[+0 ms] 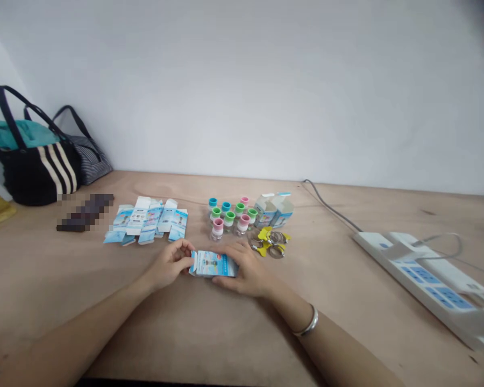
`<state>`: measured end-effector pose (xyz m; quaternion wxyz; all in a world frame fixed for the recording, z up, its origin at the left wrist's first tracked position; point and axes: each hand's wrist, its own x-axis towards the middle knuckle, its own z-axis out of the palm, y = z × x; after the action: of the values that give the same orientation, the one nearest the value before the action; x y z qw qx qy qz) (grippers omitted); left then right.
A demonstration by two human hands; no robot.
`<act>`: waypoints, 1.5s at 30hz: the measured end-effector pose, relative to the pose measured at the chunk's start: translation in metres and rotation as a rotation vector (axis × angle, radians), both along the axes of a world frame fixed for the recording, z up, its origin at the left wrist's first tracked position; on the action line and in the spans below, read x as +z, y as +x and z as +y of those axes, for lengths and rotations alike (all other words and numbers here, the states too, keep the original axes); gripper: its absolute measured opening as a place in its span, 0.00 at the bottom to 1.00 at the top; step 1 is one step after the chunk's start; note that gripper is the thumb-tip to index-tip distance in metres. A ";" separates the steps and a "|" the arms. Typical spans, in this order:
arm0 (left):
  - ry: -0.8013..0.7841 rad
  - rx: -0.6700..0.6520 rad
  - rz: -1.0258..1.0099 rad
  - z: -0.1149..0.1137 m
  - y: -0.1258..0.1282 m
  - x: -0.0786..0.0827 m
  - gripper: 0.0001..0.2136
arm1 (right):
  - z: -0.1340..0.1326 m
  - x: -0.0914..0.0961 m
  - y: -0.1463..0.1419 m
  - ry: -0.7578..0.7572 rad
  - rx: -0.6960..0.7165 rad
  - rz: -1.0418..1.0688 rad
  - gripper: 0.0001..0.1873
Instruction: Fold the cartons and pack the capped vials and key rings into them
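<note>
A small blue and white carton [212, 264] lies on the wooden table [210, 328] between both hands. My left hand [170, 265] pinches its left end flap with curled fingers. My right hand [248, 271] wraps round its right end; a silver bangle [308, 323] sits on that wrist. Just behind the carton stand several small bottles [230, 215] with blue, green and pink caps. Left of them lie several flat unfolded cartons [149, 220]. Two assembled cartons [274, 209] stand right of the bottles, with metal rings and yellow pieces [271, 242] in front of them.
A striped black tote bag [32, 161] and a grey bag [86, 158] stand at the back left by the wall. A dark blurred object [84, 212] lies near them. White power strips [431, 279] with a grey cable [331, 207] occupy the right side.
</note>
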<state>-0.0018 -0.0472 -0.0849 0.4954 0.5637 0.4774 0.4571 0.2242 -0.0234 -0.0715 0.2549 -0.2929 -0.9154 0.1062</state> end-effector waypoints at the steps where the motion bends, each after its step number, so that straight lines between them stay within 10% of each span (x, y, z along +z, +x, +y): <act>1: -0.013 -0.009 0.000 0.001 -0.001 -0.001 0.10 | 0.000 0.001 0.000 -0.003 0.000 0.002 0.29; 16: 0.258 -0.146 0.323 -0.006 -0.005 -0.008 0.21 | -0.003 -0.001 0.001 -0.026 0.002 0.153 0.35; 30: 0.083 -0.181 0.065 -0.010 0.000 -0.012 0.24 | 0.002 -0.006 0.001 -0.184 0.021 0.370 0.28; 36: 0.400 -0.030 0.535 -0.002 -0.012 -0.015 0.18 | 0.033 0.025 0.054 0.300 -0.825 0.757 0.32; 39: 0.569 0.109 0.822 0.002 -0.017 -0.014 0.12 | 0.049 0.037 0.090 0.201 -1.247 0.570 0.33; 45: 0.663 0.263 1.144 0.007 -0.023 -0.018 0.10 | 0.067 0.019 0.124 -0.105 -1.370 0.176 0.32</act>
<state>-0.0246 -0.0399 -0.1033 -0.0944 0.7764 0.5638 0.2655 0.3477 0.0431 -0.0521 0.3233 -0.8072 -0.4938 -0.0114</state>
